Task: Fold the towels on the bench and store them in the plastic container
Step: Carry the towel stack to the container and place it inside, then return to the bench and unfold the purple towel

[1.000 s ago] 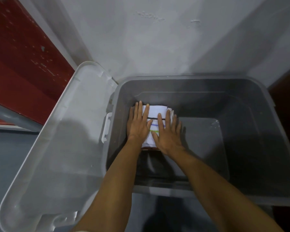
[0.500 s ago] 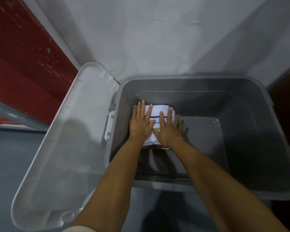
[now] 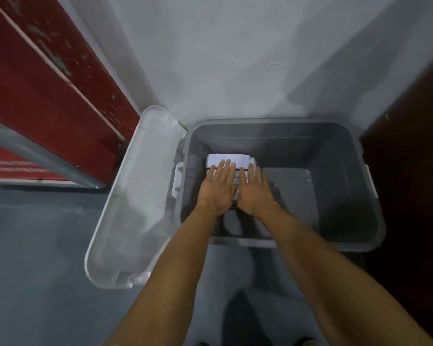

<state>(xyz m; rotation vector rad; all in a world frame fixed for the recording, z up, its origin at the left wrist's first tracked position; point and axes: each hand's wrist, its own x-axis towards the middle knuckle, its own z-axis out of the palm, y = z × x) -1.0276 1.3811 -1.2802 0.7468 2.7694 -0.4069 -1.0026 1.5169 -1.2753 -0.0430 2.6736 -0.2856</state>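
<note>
head view: folded white towel [image 3: 231, 159] down on floor of grey plastic container [image 3: 370, 236], tucked into far-left corner against left wall, with left hand [image 3: 216, 189] and right hand [image 3: 254, 189] flat on top, fingers straight, pressing, nothing gripped. likely risks: dragging palms back on lift-out could shear top layers and undo the fold; uneven press could slump the stack toward the bare right side. could also knock lid [image 3: 135, 196] leaning by left rim on exit.
</note>
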